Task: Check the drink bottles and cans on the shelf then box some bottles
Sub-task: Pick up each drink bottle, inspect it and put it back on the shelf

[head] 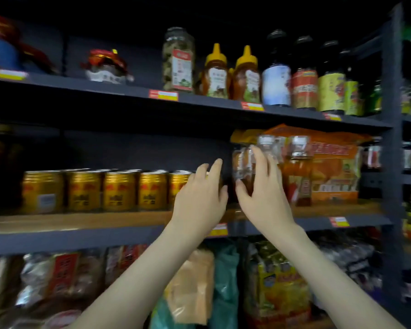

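The right hand point(263, 193) was clamped on a clear bottle point(244, 162) of amber drink, with the thumb left of the body and the fingers across its front. The bottle was at the middle shelf point(81, 222), between the row of gold cans point(119, 191) and a second bottle point(297, 172). The left hand point(199, 198) was spread, fingers straight, in front of the rightmost can; contact could not be determined.
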The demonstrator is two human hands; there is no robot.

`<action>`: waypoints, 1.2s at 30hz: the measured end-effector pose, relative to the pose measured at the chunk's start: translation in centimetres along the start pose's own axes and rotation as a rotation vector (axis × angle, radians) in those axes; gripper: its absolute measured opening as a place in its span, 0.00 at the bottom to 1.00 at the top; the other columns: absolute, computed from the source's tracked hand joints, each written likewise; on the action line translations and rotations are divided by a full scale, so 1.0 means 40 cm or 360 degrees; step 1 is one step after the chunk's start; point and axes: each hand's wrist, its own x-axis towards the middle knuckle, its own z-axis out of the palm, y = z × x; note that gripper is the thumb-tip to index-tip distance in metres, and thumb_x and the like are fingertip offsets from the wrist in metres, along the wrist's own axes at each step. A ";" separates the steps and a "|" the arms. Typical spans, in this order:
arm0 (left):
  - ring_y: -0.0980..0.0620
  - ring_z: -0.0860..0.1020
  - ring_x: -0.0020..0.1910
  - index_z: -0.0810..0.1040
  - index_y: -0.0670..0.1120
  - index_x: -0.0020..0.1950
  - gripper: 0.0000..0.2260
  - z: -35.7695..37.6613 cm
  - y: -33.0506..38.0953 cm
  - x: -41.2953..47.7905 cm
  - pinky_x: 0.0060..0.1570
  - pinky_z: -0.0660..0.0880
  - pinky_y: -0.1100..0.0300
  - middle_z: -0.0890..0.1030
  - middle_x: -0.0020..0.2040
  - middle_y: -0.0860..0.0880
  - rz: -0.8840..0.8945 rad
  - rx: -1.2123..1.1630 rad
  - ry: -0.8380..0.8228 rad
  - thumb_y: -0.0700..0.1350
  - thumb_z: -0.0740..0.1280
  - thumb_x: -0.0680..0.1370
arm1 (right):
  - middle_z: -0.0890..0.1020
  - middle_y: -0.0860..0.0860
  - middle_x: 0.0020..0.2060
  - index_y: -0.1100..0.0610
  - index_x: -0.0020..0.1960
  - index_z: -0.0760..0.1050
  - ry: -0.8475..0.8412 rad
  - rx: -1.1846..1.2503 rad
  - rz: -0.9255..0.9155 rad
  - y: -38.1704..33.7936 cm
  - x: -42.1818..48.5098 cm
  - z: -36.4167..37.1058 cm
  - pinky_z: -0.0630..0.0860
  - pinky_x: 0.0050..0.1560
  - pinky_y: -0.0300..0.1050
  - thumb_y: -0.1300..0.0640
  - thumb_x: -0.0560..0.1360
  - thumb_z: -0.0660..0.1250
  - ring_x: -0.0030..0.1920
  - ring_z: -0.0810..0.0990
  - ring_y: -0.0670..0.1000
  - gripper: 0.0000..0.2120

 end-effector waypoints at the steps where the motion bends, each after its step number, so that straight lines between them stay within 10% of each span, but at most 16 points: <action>1: 0.51 0.70 0.69 0.53 0.51 0.79 0.26 -0.041 -0.030 -0.030 0.54 0.74 0.61 0.64 0.75 0.49 -0.0012 0.0027 0.0042 0.53 0.57 0.82 | 0.61 0.52 0.73 0.52 0.77 0.54 -0.0030 0.0066 -0.0043 -0.050 -0.009 0.022 0.59 0.66 0.39 0.56 0.78 0.64 0.73 0.60 0.51 0.31; 7: 0.45 0.78 0.58 0.69 0.46 0.72 0.23 -0.317 -0.297 -0.208 0.45 0.78 0.55 0.77 0.65 0.46 -0.0152 0.0338 0.0085 0.49 0.66 0.78 | 0.66 0.51 0.69 0.53 0.76 0.58 -0.0131 0.0447 -0.0230 -0.406 -0.073 0.184 0.67 0.61 0.39 0.57 0.78 0.64 0.68 0.68 0.51 0.28; 21: 0.44 0.76 0.61 0.68 0.43 0.73 0.24 -0.951 -0.962 -0.546 0.49 0.77 0.54 0.75 0.66 0.44 -0.0454 0.0811 0.0022 0.47 0.67 0.78 | 0.63 0.49 0.72 0.52 0.77 0.54 -0.0526 0.1025 -0.0543 -1.289 -0.140 0.560 0.62 0.63 0.34 0.59 0.79 0.62 0.71 0.62 0.48 0.30; 28: 0.43 0.73 0.65 0.66 0.43 0.75 0.26 -1.041 -1.207 -0.526 0.57 0.74 0.51 0.72 0.69 0.43 -0.0477 0.0905 0.0064 0.48 0.66 0.79 | 0.58 0.52 0.73 0.49 0.78 0.45 -0.0576 0.0818 -0.0745 -1.494 -0.061 0.715 0.70 0.56 0.41 0.57 0.80 0.61 0.68 0.65 0.52 0.35; 36: 0.38 0.67 0.71 0.68 0.46 0.74 0.25 -1.120 -1.462 -0.471 0.68 0.65 0.42 0.70 0.72 0.41 -0.0525 0.0983 0.0123 0.56 0.59 0.79 | 0.44 0.59 0.77 0.48 0.78 0.34 -0.0722 0.0283 -0.0585 -1.623 0.072 0.920 0.59 0.72 0.55 0.60 0.78 0.64 0.76 0.47 0.63 0.44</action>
